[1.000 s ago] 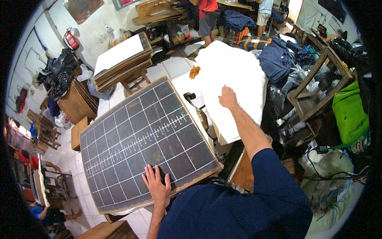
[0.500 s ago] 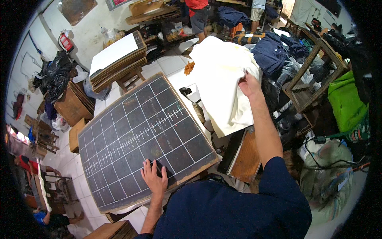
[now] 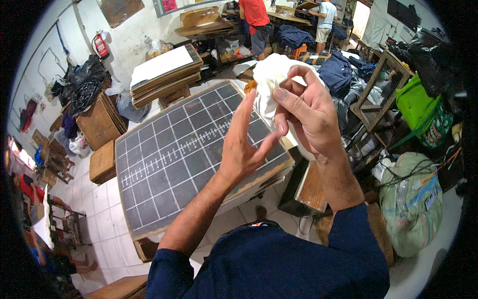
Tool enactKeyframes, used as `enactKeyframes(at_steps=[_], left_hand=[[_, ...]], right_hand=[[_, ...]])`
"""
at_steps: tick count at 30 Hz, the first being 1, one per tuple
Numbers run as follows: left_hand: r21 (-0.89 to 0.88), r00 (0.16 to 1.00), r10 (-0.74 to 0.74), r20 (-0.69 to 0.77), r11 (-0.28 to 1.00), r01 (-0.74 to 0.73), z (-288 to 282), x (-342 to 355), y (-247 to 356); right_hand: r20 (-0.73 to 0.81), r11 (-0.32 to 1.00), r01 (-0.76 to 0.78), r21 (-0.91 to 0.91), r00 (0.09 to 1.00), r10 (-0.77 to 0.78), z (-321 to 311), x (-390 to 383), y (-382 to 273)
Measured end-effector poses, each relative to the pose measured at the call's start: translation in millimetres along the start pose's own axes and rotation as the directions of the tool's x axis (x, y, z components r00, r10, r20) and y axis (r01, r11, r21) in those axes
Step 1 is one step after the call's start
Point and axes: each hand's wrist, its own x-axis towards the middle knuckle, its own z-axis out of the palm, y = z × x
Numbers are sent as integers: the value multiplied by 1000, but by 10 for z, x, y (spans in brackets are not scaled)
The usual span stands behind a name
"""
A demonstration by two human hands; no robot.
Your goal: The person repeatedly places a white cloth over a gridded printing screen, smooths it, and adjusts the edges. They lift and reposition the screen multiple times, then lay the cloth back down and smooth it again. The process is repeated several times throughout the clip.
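My right hand [image 3: 318,112] is raised over the far right side of the board, thumb and fingers pinched on a white cloth [image 3: 267,74]. The cloth bunches into folds at the fingertips, and part of it is hidden behind the hand. Close beside it, my left hand [image 3: 241,149] is held up with fingers stretched and thumb apart, nothing visible in it. Below both hands lies a dark board [image 3: 164,144] marked with a white grid and a scale of short ticks.
At the far left, a white sheet [image 3: 162,65] tops a stack of brown boards [image 3: 167,84]. On the right are a wooden mesh frame [image 3: 378,94], a green bag [image 3: 423,107] and a pale green sack [image 3: 411,204]. Two people stand at the back; others are at the left edge.
My left hand has lifted off the board and come up beside the right. My right hand has risen closer, pulling the cloth up into folds. The view has shifted.
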Motion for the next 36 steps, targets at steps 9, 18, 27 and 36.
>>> enactKeyframes(at_steps=[9, 18, 27, 36], left_hand=[[61, 986, -138, -94, 988, 144, -1621, -356, 804], [381, 998, -61, -19, 922, 63, -2800, -489, 1518], [562, 988, -123, -92, 812, 154, -3967, -863, 1978], [804, 984, -166, -69, 574, 153, -4777, -1228, 1945]], right_hand=[[46, 784, 151, -602, 987, -155, 862, -528, -8], [372, 991, 70, 117, 922, -109, 1617, -561, 234], [417, 671, 188, -718, 887, 197, 1393, -478, 552], [442, 560, 524, -641, 849, -289, 670, -274, 9]])
